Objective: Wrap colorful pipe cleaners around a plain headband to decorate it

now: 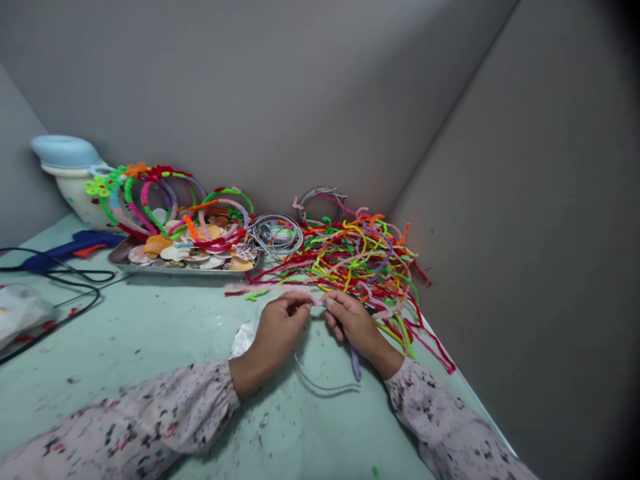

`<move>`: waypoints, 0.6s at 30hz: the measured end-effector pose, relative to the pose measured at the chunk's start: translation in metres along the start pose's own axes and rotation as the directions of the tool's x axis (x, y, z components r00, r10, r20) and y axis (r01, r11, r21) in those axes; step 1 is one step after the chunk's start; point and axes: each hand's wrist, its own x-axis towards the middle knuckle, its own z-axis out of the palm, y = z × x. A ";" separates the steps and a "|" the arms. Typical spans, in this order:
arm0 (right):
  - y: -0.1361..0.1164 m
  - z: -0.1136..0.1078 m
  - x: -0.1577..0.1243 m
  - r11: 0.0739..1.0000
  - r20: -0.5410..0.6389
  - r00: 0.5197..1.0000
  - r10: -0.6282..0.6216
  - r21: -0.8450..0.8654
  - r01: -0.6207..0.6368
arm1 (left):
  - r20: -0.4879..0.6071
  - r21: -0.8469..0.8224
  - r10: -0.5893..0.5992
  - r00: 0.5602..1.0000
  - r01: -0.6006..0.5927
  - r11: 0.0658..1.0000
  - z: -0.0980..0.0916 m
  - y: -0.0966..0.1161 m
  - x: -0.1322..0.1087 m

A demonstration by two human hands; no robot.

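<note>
Over the pale green table, my left hand (281, 328) and my right hand (353, 324) face each other, fingertips nearly touching. Both pinch a pink pipe cleaner (316, 303) that runs between them. A purple pipe cleaner end (355, 363) hangs below my right hand; where it joins is hidden by the fingers. From under my left hand a thin grey wire (325, 387) curves out to the right above the tabletop. Just beyond the hands spreads a tangled heap of coloured pipe cleaners (350, 257). Crumpled white paper or plastic (243, 339) shows beside my left wrist.
A metal tray (185, 271) holds seashells and several pipe-cleaner-wrapped hoops (145, 200). Grey wire coils (275, 235) lie to its right. At left are a blue glue gun (65, 253), a black cable (75, 283), a white plastic bag (23, 310) and a blue-lidded container (75, 177). Grey walls stand behind and right.
</note>
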 end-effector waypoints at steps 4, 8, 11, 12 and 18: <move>0.000 0.000 0.000 1.000 0.005 1.000 -0.003 -0.007 0.004 | 0.004 0.078 0.014 1.000 -0.014 0.997 -0.002 0.004 -0.002; 0.000 0.000 -0.001 1.000 0.011 1.000 0.004 -0.009 -0.004 | 0.014 0.095 0.047 0.999 -0.048 0.994 -0.005 0.009 -0.005; 0.002 -0.001 -0.001 1.000 0.011 1.000 0.006 -0.012 -0.005 | 0.035 0.088 0.088 0.996 -0.090 0.992 -0.006 0.009 -0.006; 0.002 -0.001 0.000 1.000 0.010 1.000 0.003 -0.016 -0.003 | 0.052 0.076 0.105 0.993 -0.109 0.991 -0.006 0.008 -0.005; 0.000 -0.001 -0.001 0.999 0.022 1.000 -0.018 -0.035 0.018 | 0.059 0.106 0.233 0.971 -0.238 0.965 -0.005 -0.004 -0.001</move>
